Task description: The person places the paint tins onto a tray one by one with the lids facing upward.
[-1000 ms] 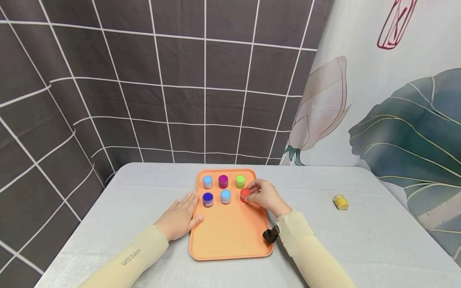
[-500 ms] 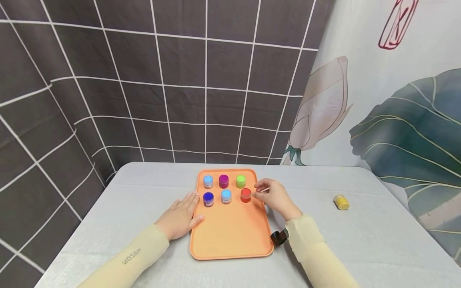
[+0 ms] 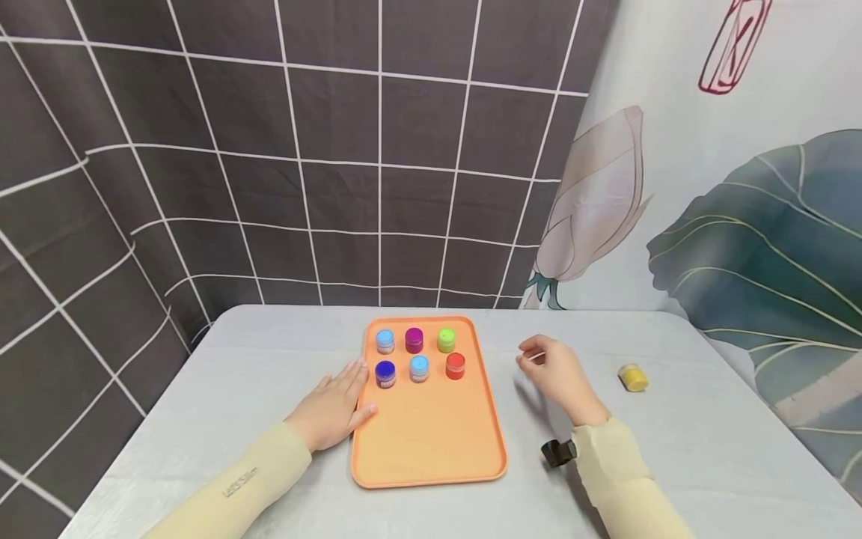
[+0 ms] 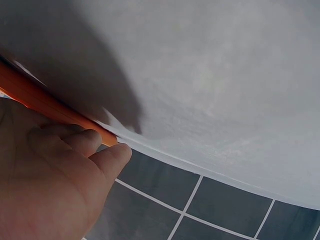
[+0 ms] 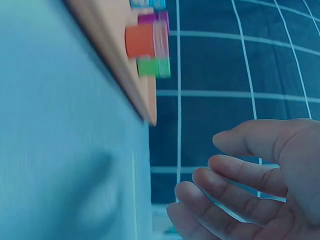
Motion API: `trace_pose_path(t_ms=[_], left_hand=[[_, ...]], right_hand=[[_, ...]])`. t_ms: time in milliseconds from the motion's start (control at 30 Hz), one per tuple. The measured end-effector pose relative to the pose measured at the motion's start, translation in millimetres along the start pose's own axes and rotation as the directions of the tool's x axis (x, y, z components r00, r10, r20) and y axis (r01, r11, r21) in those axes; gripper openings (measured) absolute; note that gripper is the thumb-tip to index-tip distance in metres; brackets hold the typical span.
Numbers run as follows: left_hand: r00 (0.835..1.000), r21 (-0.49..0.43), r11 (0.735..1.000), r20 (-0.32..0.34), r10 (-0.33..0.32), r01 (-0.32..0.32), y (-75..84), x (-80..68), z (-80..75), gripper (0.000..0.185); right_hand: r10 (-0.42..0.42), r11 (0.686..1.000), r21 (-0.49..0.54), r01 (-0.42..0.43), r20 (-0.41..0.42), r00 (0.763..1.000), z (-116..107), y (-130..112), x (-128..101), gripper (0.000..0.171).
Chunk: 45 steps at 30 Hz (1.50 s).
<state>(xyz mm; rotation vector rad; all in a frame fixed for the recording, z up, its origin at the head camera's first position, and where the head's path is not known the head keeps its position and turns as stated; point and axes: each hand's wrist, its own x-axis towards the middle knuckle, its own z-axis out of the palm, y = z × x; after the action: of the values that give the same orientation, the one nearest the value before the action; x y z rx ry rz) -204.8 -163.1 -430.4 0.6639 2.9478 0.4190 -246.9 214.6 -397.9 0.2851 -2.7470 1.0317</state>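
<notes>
An orange tray lies on the grey table and carries several small paint jars in two rows: light blue, purple, green, dark blue, light blue and red. My left hand lies flat on the table, its fingers against the tray's left edge. My right hand hovers over the table right of the tray, fingers relaxed, holding nothing. In the right wrist view the red jar and green jar show blurred. A yellow jar stands alone on the right.
The grey table backs onto a dark tiled wall and a flower-printed curtain on the right. A black wrist camera sits on my right wrist. The near half of the tray holds no jars.
My right hand let go of the red jar on the tray and moved right, off the tray, toward the yellow jar. The left hand stayed put.
</notes>
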Motion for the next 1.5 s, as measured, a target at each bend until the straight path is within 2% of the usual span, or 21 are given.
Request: trace_pose_path(t_ms=[300, 600, 867, 1000, 1133, 1333, 1500], left_hand=[[1.000, -0.012, 1.000, -0.008, -0.006, 0.006, 1.5, -2.2, -4.2, 0.071], [1.000, -0.002, 1.000, -0.019, -0.006, 0.006, 2.0, -4.7, -4.6, 0.070], [0.999, 0.011, 0.999, 0.005, -0.031, 0.031, 4.3, -2.6, -5.6, 0.070], [1.000, 0.029, 0.999, 0.013, -0.016, 0.016, 6.7, 3.0, -4.4, 0.070], [1.000, 0.028, 1.000, 0.009, -0.006, 0.005, 8.1, 5.2, -3.0, 0.070], [1.000, 0.039, 0.999, 0.013, -0.022, 0.022, 4.0, 1.6, 1.3, 0.071], [1.000, 0.030, 0.999, 0.001, -0.030, 0.030, 1.9, -1.0, 1.1, 0.071]], right_hand=[[0.035, 0.994, -0.098, -0.046, -0.113, 0.993, -32, 17, -3, 0.026], [0.038, 0.983, -0.166, -0.076, -0.219, 0.975, -51, 40, -7, 0.029], [0.168, 0.963, -0.162, -0.214, -0.257, 0.952, -70, 72, -16, 0.035], [0.234, 0.947, -0.159, -0.278, -0.251, 0.939, -84, 88, -26, 0.037], [0.312, 0.926, -0.150, -0.345, -0.207, 0.927, -93, 98, -30, 0.043], [0.415, 0.890, -0.163, -0.427, -0.105, 0.904, -93, 104, -26, 0.053], [0.436, 0.883, -0.146, -0.447, -0.101, 0.894, -89, 103, -22, 0.054]])
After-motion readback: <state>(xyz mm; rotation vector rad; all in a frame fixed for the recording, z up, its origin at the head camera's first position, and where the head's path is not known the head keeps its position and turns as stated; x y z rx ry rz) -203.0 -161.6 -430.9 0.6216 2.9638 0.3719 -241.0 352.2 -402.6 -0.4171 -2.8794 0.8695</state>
